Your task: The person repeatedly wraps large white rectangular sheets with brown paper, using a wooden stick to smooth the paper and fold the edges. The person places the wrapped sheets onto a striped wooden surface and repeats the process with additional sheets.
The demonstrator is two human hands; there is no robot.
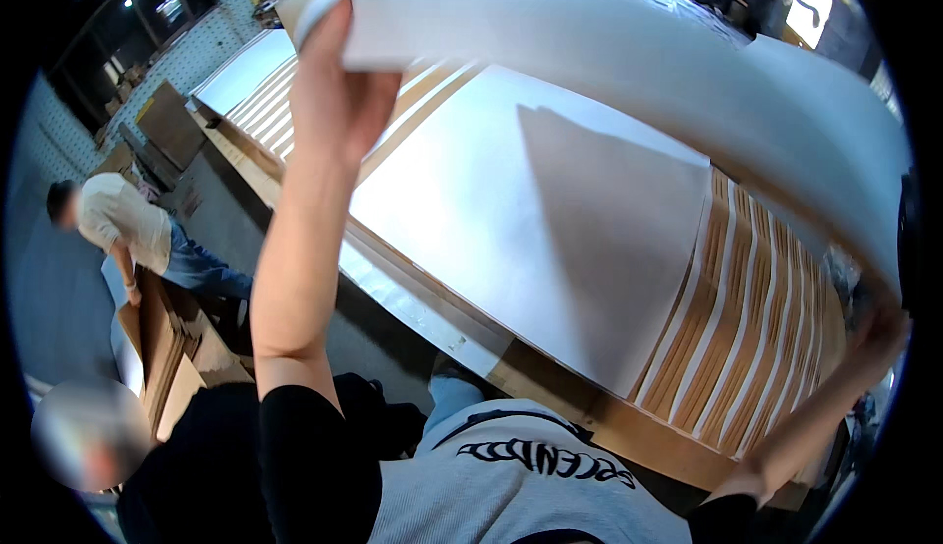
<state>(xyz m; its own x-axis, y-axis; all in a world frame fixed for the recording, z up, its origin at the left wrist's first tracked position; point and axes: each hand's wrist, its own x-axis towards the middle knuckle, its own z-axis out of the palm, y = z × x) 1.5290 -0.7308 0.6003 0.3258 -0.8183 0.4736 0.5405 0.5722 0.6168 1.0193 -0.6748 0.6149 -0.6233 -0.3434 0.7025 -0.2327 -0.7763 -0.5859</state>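
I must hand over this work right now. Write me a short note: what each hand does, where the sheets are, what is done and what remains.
Left hand: raised, gripping one end of a large white sheet held in the air.
Right hand: gripping the sheet's other end, low at the right.
Below: a long wooden table with a white sheet lying flat over brown and white strips.
Done: one sheet lies flat on the table.
Left: the lifted sheet is not yet set down.
A co-worker bends over a stack of boards at the left.

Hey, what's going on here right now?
A person holds a large white sheet up over a long worktable, left hand gripping one end, right hand the other. Another white sheet lies flat on striped brown panels. To the left, a second person bends over stacked boards.
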